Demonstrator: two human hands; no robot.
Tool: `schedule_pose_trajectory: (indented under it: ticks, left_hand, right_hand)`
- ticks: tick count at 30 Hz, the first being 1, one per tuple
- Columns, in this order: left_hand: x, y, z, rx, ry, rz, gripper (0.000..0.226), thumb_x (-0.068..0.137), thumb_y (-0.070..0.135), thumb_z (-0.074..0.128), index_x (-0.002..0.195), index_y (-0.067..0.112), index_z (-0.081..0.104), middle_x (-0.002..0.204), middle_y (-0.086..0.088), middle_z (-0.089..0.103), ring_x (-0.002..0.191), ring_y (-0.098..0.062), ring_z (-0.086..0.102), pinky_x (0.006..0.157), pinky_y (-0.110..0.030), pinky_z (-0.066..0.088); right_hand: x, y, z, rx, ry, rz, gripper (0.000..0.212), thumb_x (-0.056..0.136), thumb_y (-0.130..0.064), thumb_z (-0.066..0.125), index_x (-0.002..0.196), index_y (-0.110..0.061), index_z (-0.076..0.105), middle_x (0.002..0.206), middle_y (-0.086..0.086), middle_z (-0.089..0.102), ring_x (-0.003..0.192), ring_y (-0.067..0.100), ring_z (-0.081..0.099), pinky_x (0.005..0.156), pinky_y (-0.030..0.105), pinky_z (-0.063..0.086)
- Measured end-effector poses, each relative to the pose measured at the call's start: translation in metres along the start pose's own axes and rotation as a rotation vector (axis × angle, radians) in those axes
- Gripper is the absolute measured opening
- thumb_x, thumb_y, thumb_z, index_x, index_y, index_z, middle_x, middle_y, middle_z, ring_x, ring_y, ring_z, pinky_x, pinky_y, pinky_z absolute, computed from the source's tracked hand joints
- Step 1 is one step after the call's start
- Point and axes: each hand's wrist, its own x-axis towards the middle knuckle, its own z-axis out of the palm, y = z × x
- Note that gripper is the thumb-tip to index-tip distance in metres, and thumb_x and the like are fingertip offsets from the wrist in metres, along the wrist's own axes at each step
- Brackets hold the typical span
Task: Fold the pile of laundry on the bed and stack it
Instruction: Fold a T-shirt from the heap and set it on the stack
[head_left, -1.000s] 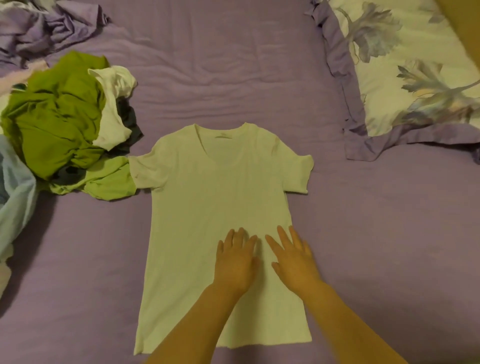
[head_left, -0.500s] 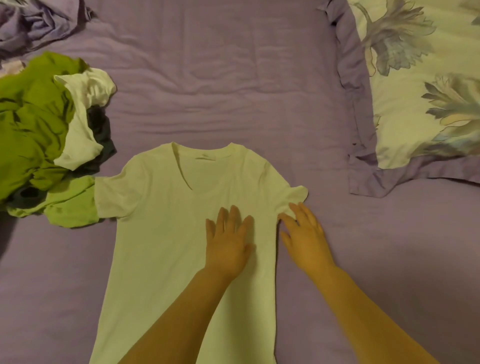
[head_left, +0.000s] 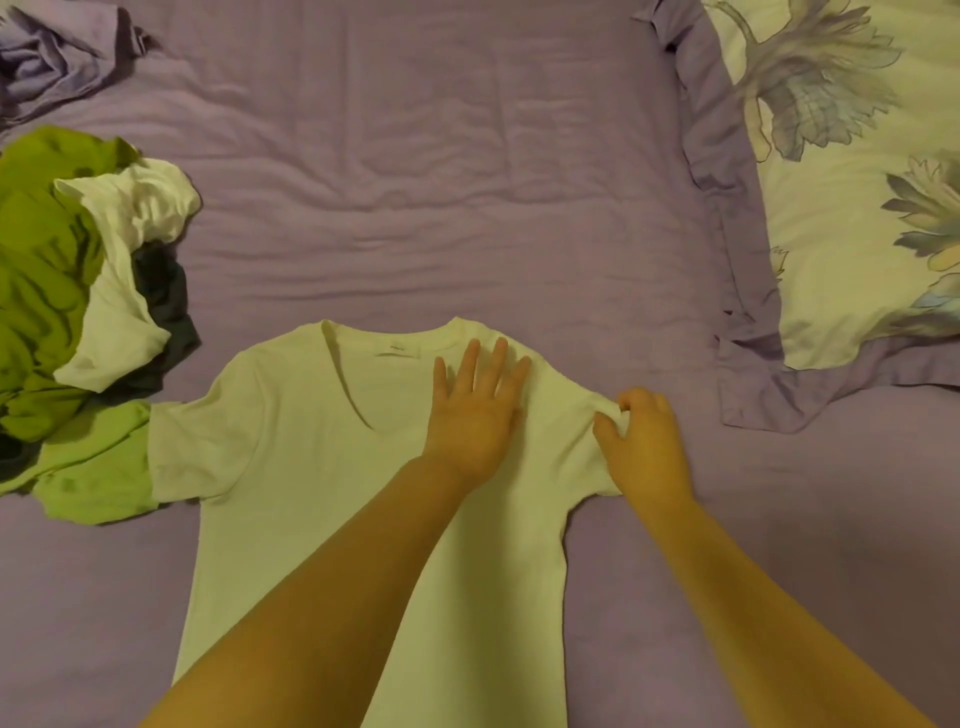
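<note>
A pale cream short-sleeved cotton T-shirt (head_left: 322, 467) is lying flat, neckline pointing toward the far edge, on the lilac-sheeted bed (head_left: 441, 182), near its front edge and roughly midway across. The left hand (head_left: 475, 415) is pressing flat on the shirt just below the collar, fingers straight and spread, so its grip is released and only pinning the cloth. The right hand (head_left: 644, 441) is pinching the hem of the sleeve on that side between thumb and curled fingers, so its grip is grasping fabric, and it looks to be readying the first inward fold. The risks are lying mostly in that fold: if the pinning palm is sitting too close to the collar, the chest below it may be dragging and bunching as the sleeve crosses over; a pinch on one thin layer may be letting the sleeve slip free or leaving a crooked crease. The opposite sleeve is touching the crumpled heap of green, white and dark unfolded clothes (head_left: 78, 338) by the left edge of the bed, and any tug across could be pulling a piece of that heap along. No basket or other container is showing, and no folded stack is visible yet. A floral pillow with a lilac border (head_left: 831, 208) is resting at the far right corner, and rumpled lilac bedding (head_left: 52, 57) is lying at the far left corner.
</note>
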Motion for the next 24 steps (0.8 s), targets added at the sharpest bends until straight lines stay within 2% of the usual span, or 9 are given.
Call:
schedule_pose_trajectory:
  ticks: [3, 6, 8, 10, 12, 16, 18, 21, 24]
  left_hand:
    - [0.037, -0.006, -0.019, -0.020, 0.013, 0.006, 0.052, 0.105, 0.030, 0.029, 0.153, 0.027, 0.009, 0.161, 0.000, 0.004, 0.147, -0.030, -0.009, 0.116, -0.052, -0.004]
    - [0.061, -0.006, -0.031, -0.063, -0.045, -0.004, 0.040, 0.100, 0.029, 0.043, 0.139, 0.023, 0.045, 0.148, -0.004, 0.035, 0.146, -0.029, 0.007, 0.116, -0.051, 0.001]
    - [0.070, -0.005, -0.035, -0.080, -0.002, -0.038, 0.030, 0.097, 0.026, 0.049, 0.125, 0.020, 0.057, 0.133, -0.005, 0.048, 0.138, -0.028, 0.022, 0.116, -0.048, 0.009]
    - [0.077, -0.006, -0.038, -0.115, 0.111, -0.090, 0.022, 0.095, 0.021, 0.051, 0.115, 0.019, 0.061, 0.124, -0.003, 0.052, 0.131, -0.027, 0.030, 0.115, -0.046, 0.014]
    - [0.083, -0.004, -0.039, -0.172, 0.184, -0.138, 0.019, 0.095, 0.019, 0.052, 0.110, 0.019, 0.063, 0.123, -0.004, 0.051, 0.131, -0.028, 0.028, 0.117, -0.047, 0.009]
    - [0.070, 0.008, -0.024, -0.108, 0.138, -0.142, 0.028, 0.098, 0.023, 0.048, 0.124, 0.023, 0.055, 0.146, -0.007, 0.036, 0.145, -0.032, 0.007, 0.116, -0.052, -0.005]
    - [0.049, 0.017, -0.013, -0.086, 0.204, -0.112, 0.035, 0.095, 0.016, 0.052, 0.130, 0.020, 0.052, 0.149, -0.011, 0.035, 0.145, -0.035, 0.014, 0.117, -0.055, 0.004]
    - [0.010, 0.030, 0.012, -0.111, 0.377, 0.054, 0.033, 0.081, 0.010, 0.070, 0.114, 0.012, 0.066, 0.124, -0.013, 0.062, 0.125, -0.037, 0.051, 0.106, -0.059, 0.034]
    - [-0.013, 0.034, 0.037, -0.055, 0.230, 0.152, 0.046, 0.097, 0.033, 0.039, 0.133, 0.010, 0.055, 0.140, -0.012, 0.051, 0.134, -0.036, 0.041, 0.108, -0.061, 0.028]
  right_hand:
    - [-0.001, 0.004, 0.002, 0.094, 0.031, 0.055, 0.010, 0.093, -0.009, 0.050, 0.103, -0.010, 0.046, 0.101, 0.010, 0.054, 0.077, 0.023, 0.049, 0.061, 0.032, 0.036]
    - [-0.007, 0.007, 0.011, 0.147, 0.100, 0.061, 0.023, 0.097, -0.011, 0.047, 0.120, -0.008, 0.048, 0.117, 0.011, 0.054, 0.091, 0.025, 0.052, 0.070, 0.032, 0.040]
    - [-0.008, 0.007, 0.012, 0.159, 0.162, 0.067, 0.027, 0.098, -0.012, 0.046, 0.125, -0.007, 0.047, 0.125, 0.012, 0.051, 0.102, 0.028, 0.052, 0.074, 0.029, 0.037]
    - [-0.005, 0.011, 0.009, 0.105, 0.217, 0.078, 0.030, 0.098, -0.014, 0.047, 0.127, -0.007, 0.047, 0.128, 0.013, 0.050, 0.101, 0.031, 0.054, 0.072, 0.032, 0.038]
    - [0.000, 0.016, 0.004, -0.011, 0.220, 0.095, 0.036, 0.099, -0.018, 0.046, 0.133, -0.010, 0.044, 0.132, 0.011, 0.050, 0.098, 0.035, 0.057, 0.068, 0.035, 0.041]
    - [0.000, 0.017, 0.008, -0.119, 0.078, 0.056, 0.049, 0.100, -0.025, 0.043, 0.146, -0.017, 0.030, 0.142, 0.007, 0.044, 0.106, 0.033, 0.058, 0.076, 0.039, 0.048]
    - [-0.004, 0.014, 0.012, -0.113, 0.078, 0.043, 0.053, 0.099, -0.026, 0.045, 0.148, -0.018, 0.026, 0.144, 0.008, 0.043, 0.112, 0.031, 0.056, 0.080, 0.040, 0.047]
    - [-0.015, 0.014, 0.015, -0.070, 0.093, 0.053, 0.061, 0.097, -0.028, 0.050, 0.149, -0.015, 0.022, 0.143, 0.011, 0.044, 0.120, 0.031, 0.052, 0.087, 0.040, 0.047]
    - [-0.022, 0.015, 0.019, -0.023, 0.118, 0.119, 0.053, 0.097, -0.025, 0.049, 0.146, -0.011, 0.032, 0.138, 0.013, 0.048, 0.116, 0.032, 0.053, 0.084, 0.039, 0.046]
